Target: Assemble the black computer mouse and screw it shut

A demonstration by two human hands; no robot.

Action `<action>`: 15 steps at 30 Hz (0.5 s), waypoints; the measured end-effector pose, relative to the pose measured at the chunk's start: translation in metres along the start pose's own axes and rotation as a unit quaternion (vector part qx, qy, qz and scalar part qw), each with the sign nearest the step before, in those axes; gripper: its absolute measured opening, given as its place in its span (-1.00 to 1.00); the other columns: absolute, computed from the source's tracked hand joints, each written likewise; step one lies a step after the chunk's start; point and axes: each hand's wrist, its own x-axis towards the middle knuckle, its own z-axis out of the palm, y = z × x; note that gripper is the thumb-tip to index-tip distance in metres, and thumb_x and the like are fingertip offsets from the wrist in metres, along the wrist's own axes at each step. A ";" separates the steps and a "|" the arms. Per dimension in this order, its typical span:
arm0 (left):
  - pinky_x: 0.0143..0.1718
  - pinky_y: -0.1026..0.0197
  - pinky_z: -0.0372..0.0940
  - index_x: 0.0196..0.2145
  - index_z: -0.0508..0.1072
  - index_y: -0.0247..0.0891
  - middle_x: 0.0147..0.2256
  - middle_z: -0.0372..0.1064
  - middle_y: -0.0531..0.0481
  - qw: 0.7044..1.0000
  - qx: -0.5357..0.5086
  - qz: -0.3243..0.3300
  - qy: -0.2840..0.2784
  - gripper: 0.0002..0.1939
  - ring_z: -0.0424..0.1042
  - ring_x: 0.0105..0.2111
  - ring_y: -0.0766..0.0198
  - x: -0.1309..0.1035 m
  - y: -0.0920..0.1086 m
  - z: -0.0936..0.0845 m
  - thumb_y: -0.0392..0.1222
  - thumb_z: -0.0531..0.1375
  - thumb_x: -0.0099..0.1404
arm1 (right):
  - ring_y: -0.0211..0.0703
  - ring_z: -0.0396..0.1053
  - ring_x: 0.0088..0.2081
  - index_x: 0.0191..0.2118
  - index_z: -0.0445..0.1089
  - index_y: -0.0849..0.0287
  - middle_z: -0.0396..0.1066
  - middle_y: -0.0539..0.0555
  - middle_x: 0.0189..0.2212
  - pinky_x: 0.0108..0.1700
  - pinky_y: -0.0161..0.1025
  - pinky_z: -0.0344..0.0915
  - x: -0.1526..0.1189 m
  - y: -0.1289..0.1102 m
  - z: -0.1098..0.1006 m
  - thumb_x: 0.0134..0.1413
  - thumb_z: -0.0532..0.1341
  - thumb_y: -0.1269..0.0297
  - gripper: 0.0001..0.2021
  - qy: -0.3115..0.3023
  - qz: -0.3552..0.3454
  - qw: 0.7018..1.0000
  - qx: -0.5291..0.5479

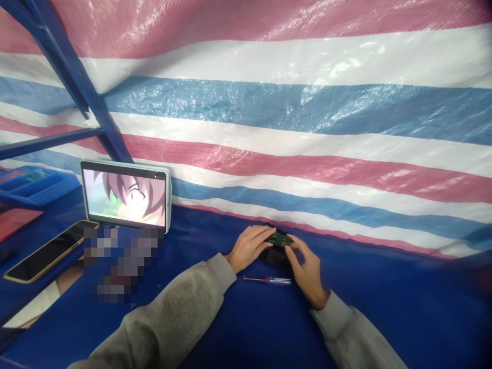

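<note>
A small green circuit board (280,239) is gripped at its two ends between my hands, near the back edge of the blue surface. My left hand (251,247) closes on its left end, fingers bent over the top. On the right end, my right hand (306,264) pinches with thumb and fingers. Beneath the board lies a dark, flat object (277,259), partly covered by my hands; its kind I cannot make out. A screwdriver (269,280) with a clear handle and thin shaft rests just in front, touched by neither hand.
On the left a tablet (126,197) stands upright, playing a cartoon. Before it lies a phone (49,251) in a gold-edged case. Further left are a blue tray (42,189) and a red flat item (17,223). A striped tarp (292,107) hangs behind the blue surface (246,328).
</note>
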 end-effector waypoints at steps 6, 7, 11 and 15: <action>-0.04 0.10 0.32 0.23 0.23 -0.18 -0.01 0.44 -0.15 1.000 -0.002 0.002 -0.012 -0.59 0.43 -0.02 0.15 0.001 0.000 -0.001 -0.11 0.06 0.47 | -0.20 0.43 -0.35 0.10 0.36 0.18 0.47 0.02 -0.37 -0.14 -0.19 0.40 0.000 -0.003 0.001 0.21 0.17 0.19 -0.63 -0.003 -0.019 1.000 0.000; -0.05 0.10 0.31 0.22 0.24 -0.18 -0.02 0.44 -0.15 1.000 -0.003 -0.001 -0.014 -0.60 0.43 -0.02 0.15 0.000 -0.001 -0.001 -0.11 0.06 0.48 | -0.21 0.43 -0.36 0.10 0.36 0.18 0.46 0.02 -0.37 -0.15 -0.20 0.41 0.000 -0.003 0.001 0.21 0.18 0.20 -0.63 -0.004 -0.025 1.000 0.000; -0.07 0.10 0.30 0.20 0.27 -0.19 -0.06 0.46 -0.14 1.000 -0.009 -0.013 -0.013 -0.62 0.44 -0.06 0.15 -0.001 -0.003 0.000 -0.11 0.06 0.47 | -0.20 0.43 -0.35 0.10 0.37 0.19 0.46 0.03 -0.36 -0.18 -0.22 0.41 0.000 -0.004 0.002 0.21 0.18 0.21 -0.63 -0.004 -0.040 0.999 -0.001; -0.07 0.10 0.29 0.20 0.26 -0.19 -0.03 0.45 -0.13 1.000 -0.012 -0.016 -0.014 -0.61 0.44 -0.07 0.17 -0.001 -0.003 0.001 -0.12 0.07 0.47 | -0.21 0.43 -0.35 0.10 0.37 0.20 0.46 0.03 -0.36 -0.18 -0.22 0.41 0.001 -0.004 0.001 0.22 0.17 0.20 -0.63 -0.006 -0.034 0.999 -0.005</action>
